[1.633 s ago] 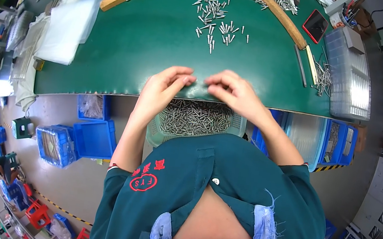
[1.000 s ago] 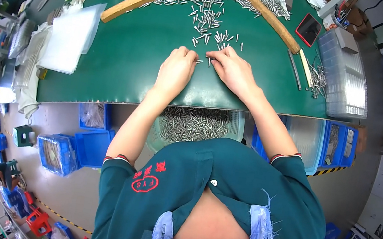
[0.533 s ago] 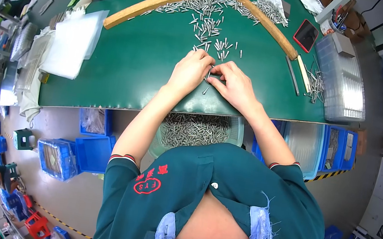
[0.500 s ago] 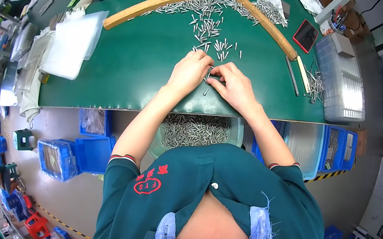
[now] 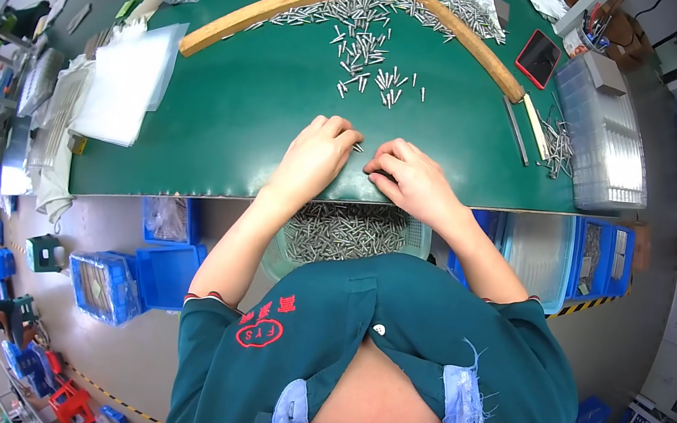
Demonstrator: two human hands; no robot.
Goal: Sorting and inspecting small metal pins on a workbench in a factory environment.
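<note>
Near the front edge of the green table [image 5: 229, 121], my left hand [image 5: 314, 155] is closed, with the end of a small silver metal pin [image 5: 357, 147] sticking out at its fingertips. To its right, a short gap away, my right hand [image 5: 415, 181] rests low over the tabletop with curled fingers pressed together. Whatever those fingers hold, if anything, is hidden. Beyond both hands lie loose metal pins [image 5: 389, 88], trailing back to a larger heap [image 5: 346, 13]. Under the table edge, a pale green basket [image 5: 420, 239] is full of similar pins.
Two wooden strips [image 5: 295, 5] border the heap at the back. At right are a red-edged phone [image 5: 539, 59], metal rods [image 5: 515, 131] and stacked clear plastic trays [image 5: 602, 137]. White sheets [image 5: 125, 88] lie left. Blue bins [image 5: 589, 260] stand below the table.
Both hands have drawn back toward the table's front edge and moved apart. The pin that lay below them on the tabletop no longer shows there.
</note>
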